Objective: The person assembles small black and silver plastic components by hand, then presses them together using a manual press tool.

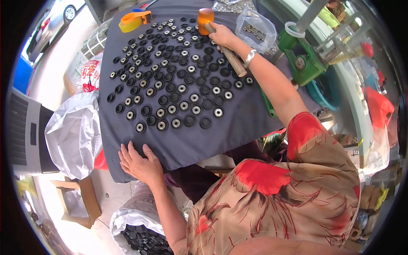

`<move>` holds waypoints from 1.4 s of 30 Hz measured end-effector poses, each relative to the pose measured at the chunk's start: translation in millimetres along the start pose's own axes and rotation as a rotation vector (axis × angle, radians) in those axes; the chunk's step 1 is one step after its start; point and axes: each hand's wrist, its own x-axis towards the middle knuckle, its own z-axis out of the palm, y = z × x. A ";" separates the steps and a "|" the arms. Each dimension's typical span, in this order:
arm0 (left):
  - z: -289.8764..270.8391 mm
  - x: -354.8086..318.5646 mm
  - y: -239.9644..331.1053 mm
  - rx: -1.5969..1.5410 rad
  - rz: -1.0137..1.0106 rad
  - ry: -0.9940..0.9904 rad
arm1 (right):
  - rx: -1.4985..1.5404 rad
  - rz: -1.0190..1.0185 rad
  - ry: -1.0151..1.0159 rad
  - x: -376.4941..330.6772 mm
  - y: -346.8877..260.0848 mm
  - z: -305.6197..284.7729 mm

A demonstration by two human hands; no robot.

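My right hand (225, 36) reaches to the far side of the table, its fingers wrapped round the wooden handle of a mallet (205, 22). The mallet's orange head stands beside the far end of the laid-out parts, and the handle slants toward me. Across the dark grey cloth (242, 131) lie many round black rings (205, 123); several have a silver bearing (161, 125) in the centre, others look hollow or dark. Fingers spread, my left hand (143, 165) rests flat on the cloth at the near left edge, touching none of the parts.
Yellow tape (130, 24) lies at the far left, a clear bag of small metal pieces (257, 30) at the far right. A green press (305, 63) and a teal basin (330, 94) stand right. Below left are a white sack (72, 136), a carton (90, 199) and a sack of black parts (144, 239).
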 end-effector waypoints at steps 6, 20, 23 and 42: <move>-3.0 -0.4 -1.4 0.000 -0.029 -0.026 | 0.080 -0.074 0.012 12.2 -22.7 -13.0; -2.7 -1.4 -3.5 -0.007 -0.021 -0.001 | 0.102 -0.130 -0.042 29.4 -42.3 8.6; -0.8 2.1 2.7 -0.024 -0.017 -0.006 | -0.069 -0.098 -0.070 47.3 -22.1 18.1; -3.6 0.4 2.0 -0.023 -0.057 -0.036 | 0.109 -0.080 -0.200 47.3 -55.9 24.5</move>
